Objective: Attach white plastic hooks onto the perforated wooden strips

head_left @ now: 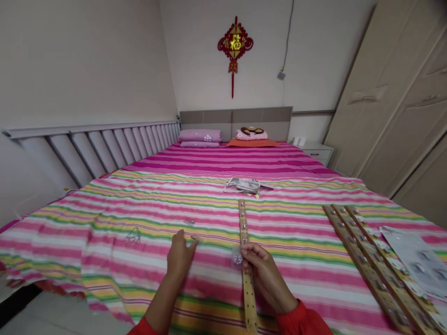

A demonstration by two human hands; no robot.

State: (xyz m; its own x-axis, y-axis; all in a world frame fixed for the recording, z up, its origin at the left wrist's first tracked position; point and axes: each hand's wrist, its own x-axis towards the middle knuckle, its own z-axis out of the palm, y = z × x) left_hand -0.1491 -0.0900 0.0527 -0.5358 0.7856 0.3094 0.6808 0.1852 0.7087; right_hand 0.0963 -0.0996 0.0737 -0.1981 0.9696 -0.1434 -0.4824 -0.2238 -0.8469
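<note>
A narrow wooden strip (243, 223) with small metal pieces along it lies lengthwise on the striped bedsheet (146, 204). My right hand (265, 277) rests on this strip, fingers pinched around a small clear round piece (238, 257) at its left edge. My left hand (180, 256) hovers over the sheet to the left, fingers drawn together in a pinch; whether it holds anything is too small to see. A tiny clear piece (190, 223) lies on the sheet just beyond it.
Three more wooden strips (363, 251) with clear pieces lie at the right, next to plastic sheets (415, 260). A crumpled clear packet (246, 185) sits further up the bed. Pillows (200, 136) rest at the headboard. A wardrobe (401, 107) stands right; a slatted rail (104, 149) left.
</note>
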